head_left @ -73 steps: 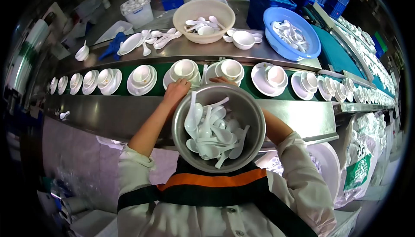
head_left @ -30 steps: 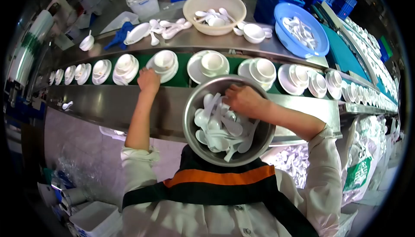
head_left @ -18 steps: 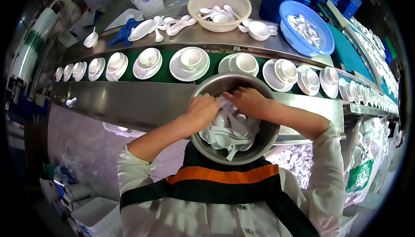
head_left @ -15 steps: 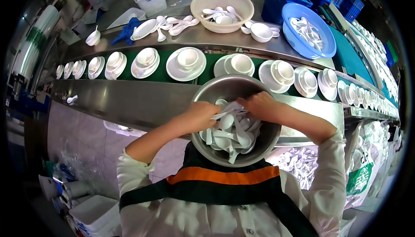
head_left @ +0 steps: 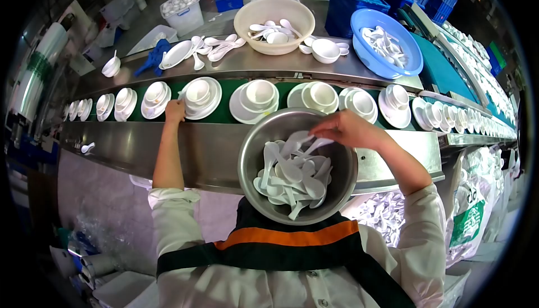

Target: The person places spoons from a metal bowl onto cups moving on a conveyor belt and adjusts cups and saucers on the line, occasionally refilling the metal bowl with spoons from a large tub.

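My right hand is over the right rim of a steel bowl, fingers pinched on a white spoon. Many more white spoons lie heaped in this bowl, which rests near my chest. Stretched forward to the green belt, my left hand is closed at the left edge of a stacked set of white dishes. Its fingertips point away from me, so what they hold is hidden. To its left on the belt stands another dish set.
Further dish sets line the belt both ways. On the steel shelf behind stand a cream basin and a blue basin, both with spoons. A single spoon lies left on the counter. Below right are more spoons.
My left hand has left the steel bowl and reached forward and left to a dish set on the belt. My right hand has shifted slightly right, lifting a spoon from the heap.
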Tool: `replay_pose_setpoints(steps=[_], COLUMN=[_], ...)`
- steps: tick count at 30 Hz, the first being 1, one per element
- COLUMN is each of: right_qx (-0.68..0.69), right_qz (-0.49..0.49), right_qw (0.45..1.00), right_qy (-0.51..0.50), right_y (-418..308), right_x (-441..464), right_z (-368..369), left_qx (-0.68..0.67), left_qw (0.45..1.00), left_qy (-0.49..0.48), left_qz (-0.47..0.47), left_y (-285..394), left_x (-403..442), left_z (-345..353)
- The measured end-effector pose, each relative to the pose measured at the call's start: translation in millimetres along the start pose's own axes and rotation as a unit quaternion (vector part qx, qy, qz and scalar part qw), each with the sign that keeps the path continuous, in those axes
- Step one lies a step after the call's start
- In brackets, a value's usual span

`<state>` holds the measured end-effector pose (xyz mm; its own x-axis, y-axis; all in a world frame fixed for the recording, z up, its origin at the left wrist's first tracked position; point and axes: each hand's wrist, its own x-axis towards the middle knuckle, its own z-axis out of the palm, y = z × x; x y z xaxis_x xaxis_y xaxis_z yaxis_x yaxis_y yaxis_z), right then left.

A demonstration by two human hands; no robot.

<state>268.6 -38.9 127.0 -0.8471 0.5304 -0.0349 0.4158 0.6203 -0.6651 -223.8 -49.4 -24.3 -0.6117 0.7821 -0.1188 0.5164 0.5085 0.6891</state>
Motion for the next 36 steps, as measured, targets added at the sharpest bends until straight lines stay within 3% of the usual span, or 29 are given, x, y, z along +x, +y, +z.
replay_pose_setpoints(steps=[1, 2, 3, 4, 5, 7, 8, 10, 11, 13, 15, 17, 18, 19, 20, 22, 23, 25, 26, 27, 28, 29, 32, 34, 35, 36], right_qx=[0.028, 0.085, 0.141, 0.151, 0.138, 0.033, -0.015, 0.0, 0.013, -0.036, -0.045, -0.043, -0.028, -0.015, -0.021, 0.037, 0.034, -0.007, -0.094, -0.265, -0.291, -0.442, -0.487, -0.432, -0.332, -0.238], right_qz=[0.008, 0.015, 0.021, -0.027, -0.005, 0.073, 0.127, 0.127, 0.122, 0.094, 0.049, 0.066, 0.025, -0.017, -0.08, -0.047, -0.05, -0.067, -0.052, -0.034, -0.069, -0.081, -0.123, -0.045, -0.03, -0.019], right_qw=[1.0, 0.996, 0.989, 0.982, 0.978, 0.964, 0.948, 0.962, 0.972, 0.988, 0.996, 0.996, 0.999, 1.0, 0.987, 0.981, 0.987, 0.996, 0.993, 0.955, 0.948, 0.89, 0.864, 0.896, 0.94, 0.971], right_qy=[0.008, 0.025, 0.044, 0.106, 0.156, 0.255, 0.29, 0.243, 0.2, 0.119, 0.056, -0.033, -0.01, 0.012, 0.138, 0.185, 0.148, 0.053, -0.053, -0.132, -0.107, -0.083, -0.03, -0.095, -0.07, -0.031], right_y=[-1, -1, 0, 24, 46, 106, 130, 167, 173, 161, 165, 139, 133, 132, 130, 75, 52, 16, -2, 1, 11, 21, 35, 22, 23, 24], right_x=[7, 15, 26, 40, 52, 80, 92, 117, 126, 145, 164, 176, 178, 180, 182, 156, 139, 99, 80, 66, 49, 41, 33, 36, 37, 37], right_z=[-4, -11, -20, -20, -22, -13, -5, 20, 27, 39, 55, 50, 46, 46, 48, 26, 17, 11, 11, 28, 50, 74, 88, 70, 55, 38], left_qx=[0.017, 0.115, 0.277, 0.294, 0.311, 0.089, -0.019, -0.008, 0.03, 0.113, 0.138, 0.225, 0.218, 0.218, 0.119, -0.029, -0.076, -0.179, -0.155, -0.187, -0.18, -0.176, -0.122, -0.068, -0.136, -0.02], left_qw=[0.999, 0.992, 0.956, 0.946, 0.933, 0.948, 0.943, 0.904, 0.834, 0.771, 0.747, 0.721, 0.725, 0.725, 0.768, 0.846, 0.882, 0.954, 0.967, 0.972, 0.978, 0.982, 0.991, 0.995, 0.986, 0.994], left_qy=[-0.047, -0.058, 0.031, 0.072, 0.113, 0.092, -0.036, -0.239, -0.253, -0.345, -0.344, -0.354, -0.346, -0.35, -0.341, -0.312, -0.298, -0.131, -0.039, -0.001, 0.013, 0.028, 0.011, -0.023, -0.044, -0.089], left_qz=[-0.018, -0.011, 0.09, 0.116, 0.143, 0.291, 0.331, 0.355, 0.489, 0.523, 0.552, 0.552, 0.554, 0.552, 0.529, 0.43, 0.358, 0.202, 0.198, 0.142, 0.102, 0.065, -0.051, -0.072, -0.081, -0.055], left_y=[8, 14, -9, 10, 45, 91, 122, 164, 157, 159, 141, 140, 142, 143, 143, 147, 145, 119, 91, 60, 32, 8, -33, -36, -41, -61], left_x=[1, -1, 17, -1, -35, -84, -118, -186, -197, -222, -222, -221, -220, -217, -213, -203, -195, -157, -119, -83, -58, -36, 10, 20, 30, 58], left_z=[-8, -18, -17, -23, -32, -15, -12, -6, 12, 32, 65, 70, 64, 56, 46, 15, -3, -30, -41, -49, -55, -58, -45, -37, -28, -32])
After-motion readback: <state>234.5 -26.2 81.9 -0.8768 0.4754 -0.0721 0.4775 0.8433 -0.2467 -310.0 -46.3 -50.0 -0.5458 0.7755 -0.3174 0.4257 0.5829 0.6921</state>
